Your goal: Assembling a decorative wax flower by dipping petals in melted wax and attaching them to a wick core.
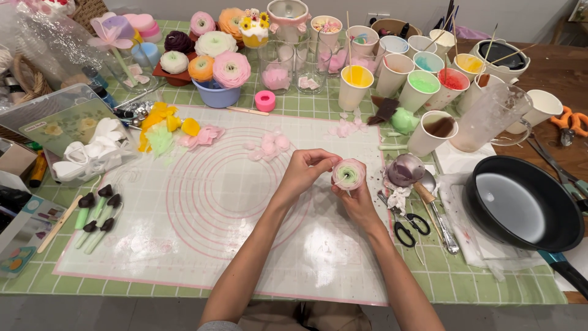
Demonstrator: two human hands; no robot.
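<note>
A small wax flower [348,173] with a green centre and pale pink outer petals is held above the white silicone mat [202,233] with pink circles. My right hand [357,202] grips it from below. My left hand [304,172] pinches its left edge with fingertips. A few loose pink petals [268,146] lie on the mat just beyond my left hand.
Paper cups of coloured wax [420,89] crowd the back right, next to a clear jug [490,119]. A black pan [520,202] sits right, scissors [409,228] and spoons beside it. Finished flowers [215,58] stand at the back, stems [98,214] lie left.
</note>
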